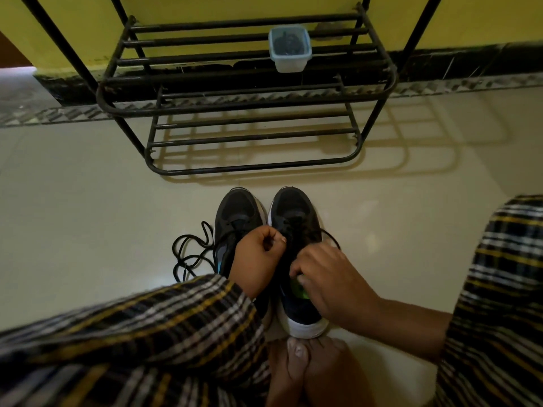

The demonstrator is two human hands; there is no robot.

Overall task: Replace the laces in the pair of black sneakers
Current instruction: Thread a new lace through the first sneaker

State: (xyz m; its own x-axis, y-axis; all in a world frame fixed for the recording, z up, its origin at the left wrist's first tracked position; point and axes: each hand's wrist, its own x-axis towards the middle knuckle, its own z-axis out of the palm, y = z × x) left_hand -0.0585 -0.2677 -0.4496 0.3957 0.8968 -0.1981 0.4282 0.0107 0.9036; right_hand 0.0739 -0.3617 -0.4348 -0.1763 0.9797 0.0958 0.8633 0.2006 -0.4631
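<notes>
Fingers of both the left hand (258,257) and right hand (329,277) pinch the right sneaker (296,230)'s lace (330,237); uneven pulling risks a slipped end.

Long checked sleeves (164,324) in black, white and yellow plaid, bare hands and bare feet (305,368).

Left hand (258,257) and right hand (326,277) close together, fingers (296,267) curled in pinches.

Two black sneakers (266,227) stand side by side, toes away — a loose black lace (191,254) trailing left.
</notes>
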